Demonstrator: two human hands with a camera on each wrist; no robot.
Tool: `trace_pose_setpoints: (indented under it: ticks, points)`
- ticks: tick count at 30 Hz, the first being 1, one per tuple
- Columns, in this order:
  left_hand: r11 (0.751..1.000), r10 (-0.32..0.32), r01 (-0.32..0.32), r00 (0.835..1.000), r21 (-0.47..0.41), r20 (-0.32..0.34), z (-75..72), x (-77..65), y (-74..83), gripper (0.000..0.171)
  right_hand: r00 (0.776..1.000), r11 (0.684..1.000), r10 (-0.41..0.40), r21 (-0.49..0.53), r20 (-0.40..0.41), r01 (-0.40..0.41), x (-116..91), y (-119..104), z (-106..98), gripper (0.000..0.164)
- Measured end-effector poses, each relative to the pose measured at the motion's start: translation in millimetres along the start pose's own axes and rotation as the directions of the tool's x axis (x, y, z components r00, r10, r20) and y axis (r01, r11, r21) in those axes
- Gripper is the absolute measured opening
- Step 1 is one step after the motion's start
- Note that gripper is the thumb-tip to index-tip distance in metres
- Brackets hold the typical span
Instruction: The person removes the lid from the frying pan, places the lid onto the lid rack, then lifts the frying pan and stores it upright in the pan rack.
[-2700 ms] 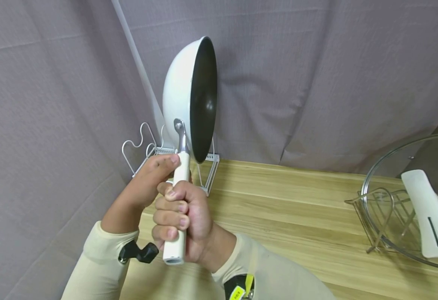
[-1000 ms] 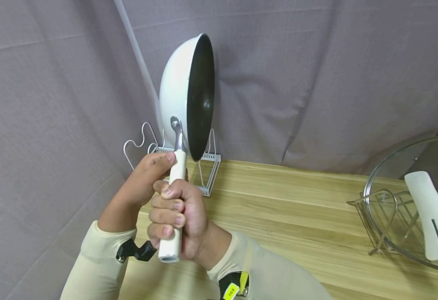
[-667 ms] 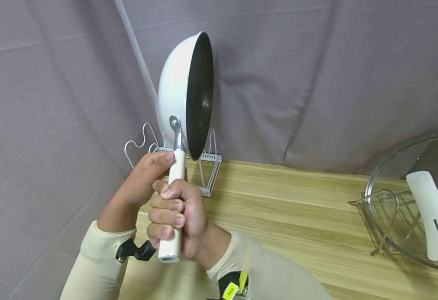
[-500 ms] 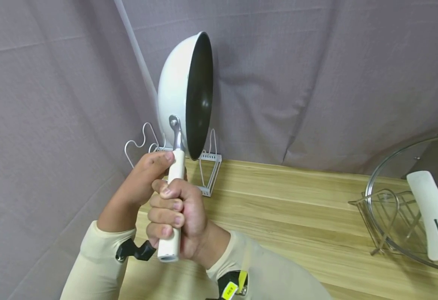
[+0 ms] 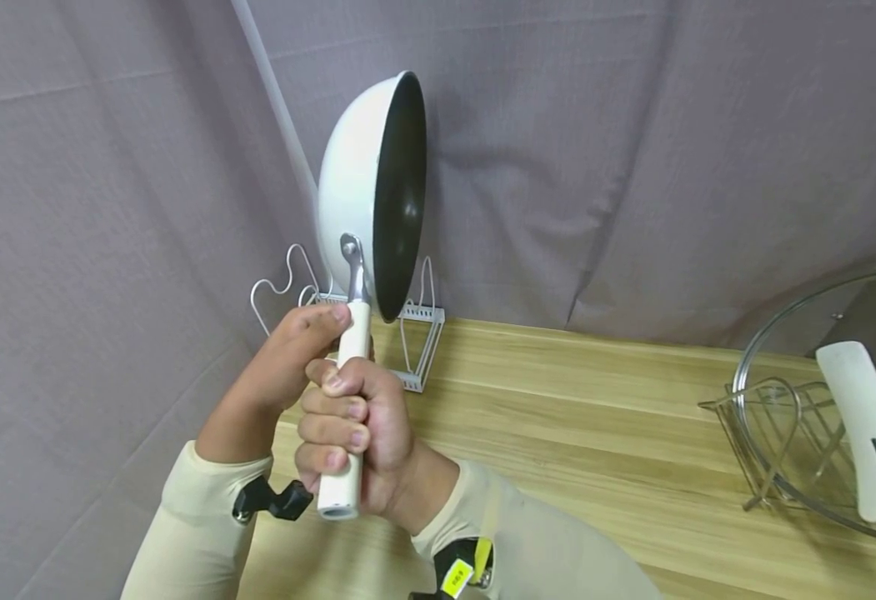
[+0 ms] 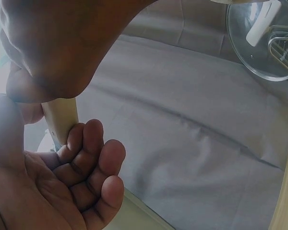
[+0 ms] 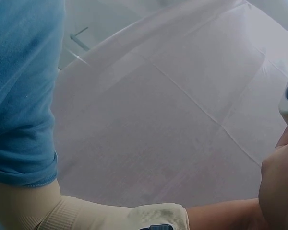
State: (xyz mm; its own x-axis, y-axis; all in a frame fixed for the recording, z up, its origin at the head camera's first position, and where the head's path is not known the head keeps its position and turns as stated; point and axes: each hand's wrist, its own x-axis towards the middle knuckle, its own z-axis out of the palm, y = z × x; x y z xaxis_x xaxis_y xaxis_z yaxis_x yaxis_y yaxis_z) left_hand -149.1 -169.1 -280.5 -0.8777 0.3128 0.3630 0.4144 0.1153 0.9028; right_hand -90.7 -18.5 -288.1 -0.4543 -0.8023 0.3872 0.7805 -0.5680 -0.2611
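Observation:
A wok point(image 5: 351, 162), white outside and dark inside, stands on its side in the head view, its hollow facing right. Its pale handle point(image 5: 342, 483) slants down toward me. My right hand point(image 5: 362, 425) grips the lower handle with all fingers wrapped round it. Higher up, near the metal joint, my left hand point(image 5: 295, 350) holds the handle with its thumb along the near side. In the left wrist view the curled fingers point(image 6: 93, 163) of that hand meet the handle point(image 6: 62, 117). Behind the wok is a white wire rack point(image 5: 430, 350), partly hidden by it and my hands.
At the right a glass lid point(image 5: 775, 333) with a white grip point(image 5: 865, 433) stands tilted in a brown wire stand point(image 5: 763, 492). Grey cloth point(image 5: 528, 167) walls in the back and left of the wooden table point(image 5: 558, 417).
Against the rack, the wok and both hands have shifted slightly left since the earliest frame. Over the last half second the wok has dipped a little. Both grips are the same.

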Motion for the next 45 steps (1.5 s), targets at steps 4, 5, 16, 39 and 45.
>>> trace_pose_setpoints:
  ticks: [4,5,16,39,45]
  points:
    - [1.0,-0.009,0.009,1.0,0.008,0.003,-1.0,-0.1,-2.4,0.033,1.0,1.0,0.0,0.001,-0.007,0.0,0,0,-3,0.014]
    - [1.0,-0.01,0.01,1.0,0.01,0.006,-1.0,0.1,-2.8,0.032,1.0,1.0,0.0,0.001,-0.009,0.0,0,0,-4,0.014]
    - [0.997,-0.056,0.056,0.998,0.045,-0.006,-1.8,0.6,-9.0,0.029,1.0,1.0,-0.009,-0.005,-0.023,0.009,0,1,-11,0.015]
    - [0.995,-0.062,0.057,0.996,0.083,0.066,-6.6,0.5,-23.7,0.034,0.998,0.998,-0.026,0.047,-0.06,0.029,-1,4,-24,0.015]
    - [0.998,-0.036,0.03,0.995,0.06,0.098,-8.3,2.4,-25.9,0.032,0.997,0.998,-0.033,0.051,-0.065,0.036,-1,6,-26,0.016]
